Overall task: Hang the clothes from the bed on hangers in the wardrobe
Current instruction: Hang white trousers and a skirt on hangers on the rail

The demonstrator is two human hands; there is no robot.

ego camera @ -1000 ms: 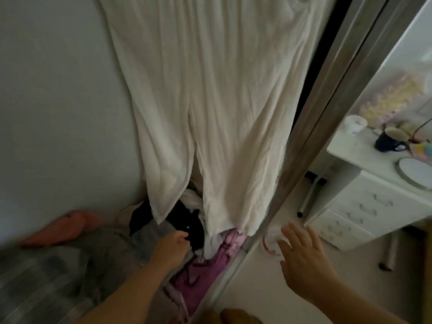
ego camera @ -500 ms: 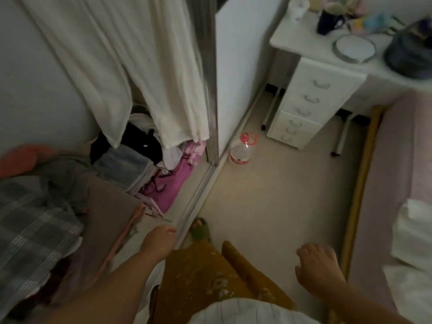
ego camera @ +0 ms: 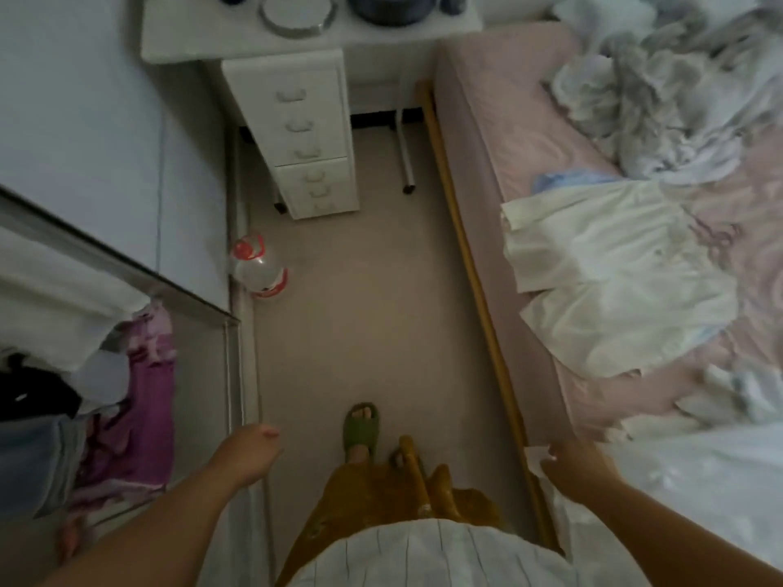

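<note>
A white garment (ego camera: pixel 614 281) lies spread on the pink bed (ego camera: pixel 508 120), over a pale blue piece (ego camera: pixel 567 182). More white fabric (ego camera: pixel 699 502) covers the bed's near end. My right hand (ego camera: pixel 580 468) hovers at the bed's edge, fingertips against a corner of that fabric; a grip cannot be made out. My left hand (ego camera: pixel 250 453) hangs loosely curled and empty beside the wardrobe's floor rail (ego camera: pixel 235 374). Inside the wardrobe, the hem of a hanging white garment (ego camera: pixel 63 311) shows above piled purple clothes (ego camera: pixel 144 396) and black clothes (ego camera: pixel 34 391).
A plastic bottle with a red cap (ego camera: pixel 258 269) stands on the floor by the wardrobe's sliding door (ego camera: pixel 106 141). A white drawer unit (ego camera: pixel 305 133) sits under a desk (ego camera: pixel 212 44) ahead. Crumpled bedding (ego camera: pixel 678 86) lies at the bed's far end. My foot in a green slipper (ego camera: pixel 360 425) is on the floor strip.
My view has swung right from the wardrobe's hanging white garment to the floor and bed. Both hands dropped low; the right hand has reached the bed's edge.
</note>
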